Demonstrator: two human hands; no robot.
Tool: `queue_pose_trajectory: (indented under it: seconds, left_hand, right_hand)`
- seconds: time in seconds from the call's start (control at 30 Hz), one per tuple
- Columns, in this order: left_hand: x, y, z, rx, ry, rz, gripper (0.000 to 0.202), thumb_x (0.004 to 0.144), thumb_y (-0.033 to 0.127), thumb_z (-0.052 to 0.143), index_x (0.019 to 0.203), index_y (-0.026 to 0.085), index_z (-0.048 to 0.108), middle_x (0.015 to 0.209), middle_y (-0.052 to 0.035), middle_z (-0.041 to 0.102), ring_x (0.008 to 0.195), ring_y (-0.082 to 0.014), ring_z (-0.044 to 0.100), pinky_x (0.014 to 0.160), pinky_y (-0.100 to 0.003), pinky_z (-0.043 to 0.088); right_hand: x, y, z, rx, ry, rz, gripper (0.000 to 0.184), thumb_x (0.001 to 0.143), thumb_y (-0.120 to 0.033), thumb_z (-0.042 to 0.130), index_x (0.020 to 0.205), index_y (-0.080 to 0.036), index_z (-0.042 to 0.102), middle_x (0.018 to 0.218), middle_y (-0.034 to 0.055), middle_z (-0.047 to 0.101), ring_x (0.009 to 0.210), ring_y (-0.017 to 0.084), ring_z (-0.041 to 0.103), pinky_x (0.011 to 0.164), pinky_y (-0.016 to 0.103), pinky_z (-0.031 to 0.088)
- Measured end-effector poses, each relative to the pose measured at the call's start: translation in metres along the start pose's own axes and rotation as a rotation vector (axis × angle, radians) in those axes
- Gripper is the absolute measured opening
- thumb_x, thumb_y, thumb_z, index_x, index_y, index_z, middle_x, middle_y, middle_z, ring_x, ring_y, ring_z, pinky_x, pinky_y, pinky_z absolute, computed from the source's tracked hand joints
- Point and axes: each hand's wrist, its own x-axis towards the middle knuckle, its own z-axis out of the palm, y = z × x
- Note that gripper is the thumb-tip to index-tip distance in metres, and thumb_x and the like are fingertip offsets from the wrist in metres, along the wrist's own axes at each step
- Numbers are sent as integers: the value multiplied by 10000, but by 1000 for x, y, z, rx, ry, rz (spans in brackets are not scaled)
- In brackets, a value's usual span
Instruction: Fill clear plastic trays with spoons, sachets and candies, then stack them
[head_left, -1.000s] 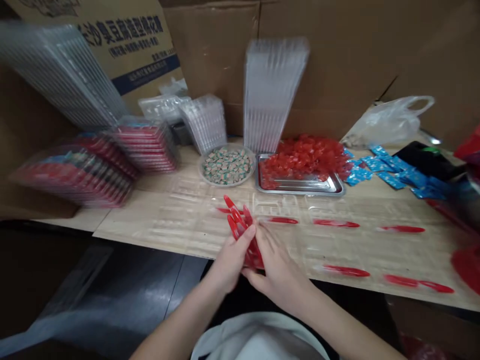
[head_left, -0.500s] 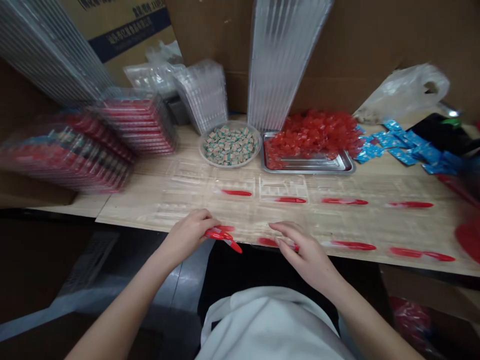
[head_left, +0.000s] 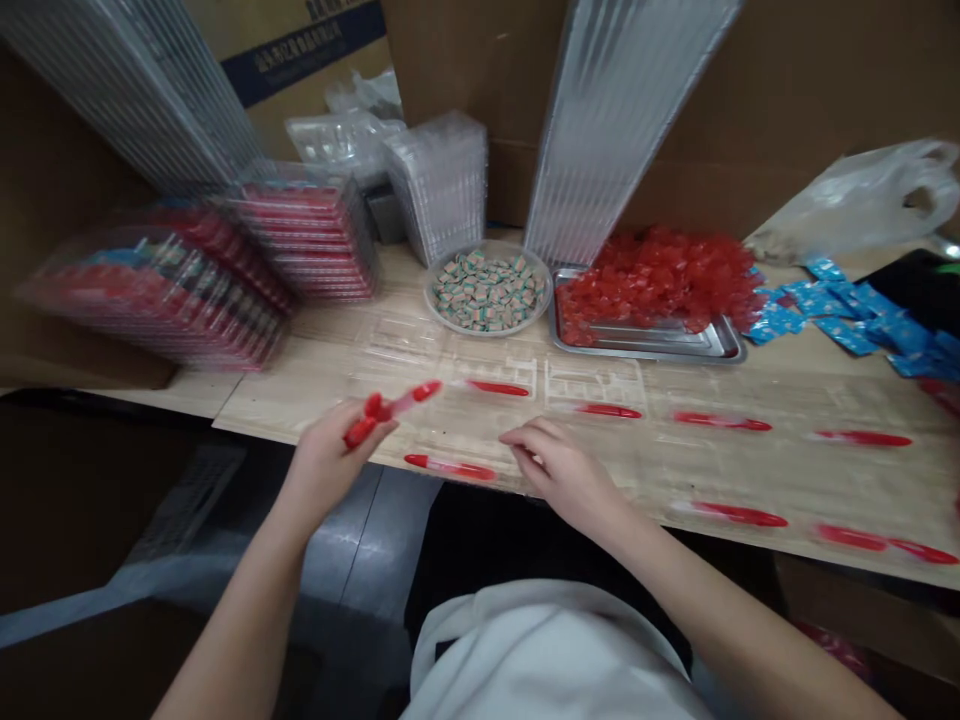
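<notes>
My left hand (head_left: 330,450) is closed round several red pen-shaped tubes (head_left: 411,398), raised just above the front left of the table. One of these points up and to the right, showing a clear middle section. Another red tube (head_left: 450,467) lies near the front edge, between my hands. Over the front middle of the table, my right hand (head_left: 562,468) has loosely bent fingers, with thumb and forefinger apart and nothing visible between them. Clear plastic trays (head_left: 592,380) lie in rows, several with a red tube along the lower side.
Behind the trays stand a bowl of small wrapped pieces (head_left: 489,292) and a metal tray (head_left: 652,350) with red packets (head_left: 660,280). Blue packets (head_left: 847,310) lie at right. Stacked filled packs (head_left: 307,235) and tall clear stacks (head_left: 622,120) rise at the back.
My left hand has moved left and up with the red tubes, which now point up and right. My right hand has shifted left along the front edge. The view has swung left.
</notes>
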Motion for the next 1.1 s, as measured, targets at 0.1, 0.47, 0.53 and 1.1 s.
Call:
queue_pose_trajectory:
  seconds: [0.1, 0.47, 0.53, 1.1]
  left_hand:
    - [-6, -9, -1, -104, 109, -257, 352, 795, 487, 552, 960, 187, 635, 720, -13, 639, 645, -169, 591, 664, -288, 451]
    - [-52, -19, 26, -633, 437, -591, 420, 730, 478, 632, 1000, 157, 624, 698, -17, 629, 531, -107, 541, 440, -192, 361]
    - [-55, -20, 25, -658, 447, -607, 433, 741, 472, 625, 1044, 163, 624, 631, -2, 603, 468, -86, 481, 408, -186, 328]
    - [17, -54, -40, -56, 98, -177, 321, 782, 443, 562, 991, 228, 675, 917, -38, 701, 854, -223, 621, 792, -326, 433]
  right_hand:
    - [23, -15, 17, -144, -149, -145, 148, 861, -153, 497, 931, -154, 628, 906, 85, 592, 874, 189, 550, 778, 322, 471]
    - [68, -62, 68, -408, -342, -209, 131, 845, -168, 505, 913, -125, 608, 912, 101, 597, 808, 206, 583, 652, 289, 464]
    - [63, -64, 45, -343, -276, -177, 119, 851, -178, 494, 878, -133, 601, 879, 84, 599, 767, 182, 581, 654, 279, 459]
    - [-29, -10, 25, 141, 143, 221, 68, 835, -258, 565, 857, -220, 617, 822, 23, 649, 626, 137, 562, 582, 271, 488]
